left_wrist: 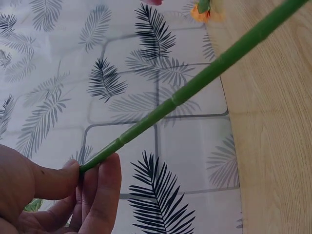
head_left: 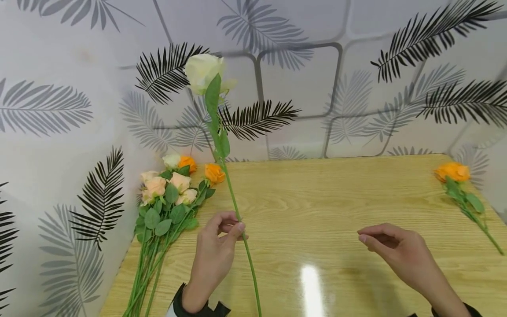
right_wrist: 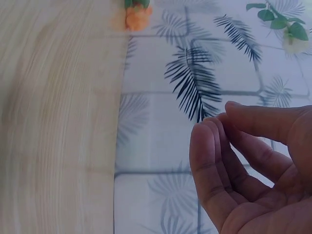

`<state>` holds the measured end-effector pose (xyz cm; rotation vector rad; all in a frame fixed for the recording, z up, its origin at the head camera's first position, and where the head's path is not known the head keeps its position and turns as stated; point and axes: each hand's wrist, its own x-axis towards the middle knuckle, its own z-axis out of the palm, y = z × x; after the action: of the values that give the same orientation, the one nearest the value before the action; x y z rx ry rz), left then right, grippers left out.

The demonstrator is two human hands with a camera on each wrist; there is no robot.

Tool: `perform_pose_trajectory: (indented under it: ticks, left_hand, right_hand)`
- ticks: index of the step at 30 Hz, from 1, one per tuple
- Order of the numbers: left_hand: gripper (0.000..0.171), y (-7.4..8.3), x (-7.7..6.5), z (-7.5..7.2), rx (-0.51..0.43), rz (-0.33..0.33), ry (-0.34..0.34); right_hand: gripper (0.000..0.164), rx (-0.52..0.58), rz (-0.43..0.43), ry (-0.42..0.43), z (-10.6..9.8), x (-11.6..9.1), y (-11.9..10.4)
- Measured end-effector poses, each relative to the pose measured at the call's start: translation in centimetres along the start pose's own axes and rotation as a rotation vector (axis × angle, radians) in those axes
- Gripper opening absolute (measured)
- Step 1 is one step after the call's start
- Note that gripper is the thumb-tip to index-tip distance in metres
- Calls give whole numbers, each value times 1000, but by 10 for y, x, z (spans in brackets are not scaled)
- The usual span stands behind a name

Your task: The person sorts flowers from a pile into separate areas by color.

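A long-stemmed white rose (head_left: 203, 72) stands nearly upright, leaning a little left, its bloom in front of the patterned backdrop. My left hand (head_left: 215, 248) pinches its green stem (left_wrist: 175, 100) between thumb and fingers, as the left wrist view shows up close. Over the right half of the table, my right hand (head_left: 404, 253) hovers apart from the rose. Its fingers are loosely bent and hold nothing; in the right wrist view the thumb and fingers (right_wrist: 202, 146) come close together around an empty gap.
A bunch of peach, white and orange roses (head_left: 180, 181) lies on the table's left side, stems toward me. One orange rose (head_left: 453, 171) lies at the far right of the wooden table (head_left: 301, 189). A leaf-patterned backdrop (head_left: 301, 83) rises behind.
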<state>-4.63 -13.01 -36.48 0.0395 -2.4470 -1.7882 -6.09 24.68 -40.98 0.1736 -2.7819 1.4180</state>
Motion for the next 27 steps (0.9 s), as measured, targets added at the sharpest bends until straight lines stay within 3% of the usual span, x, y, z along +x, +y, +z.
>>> perform_pose_trajectory:
  ticks: [9,16,27]
  left_hand:
    - [17,3,-5,11,-64,65,-74]
    - [13,5,-6,22,-76,104,-97]
    - [12,12,-10,33,-127,95,-141]
  right_hand:
    - [14,221,-28,-165,42,-15,-15]
    - [15,352,-113,-269,77,-24,-31]
    - [18,493,-187,-379,98,-25,-48]
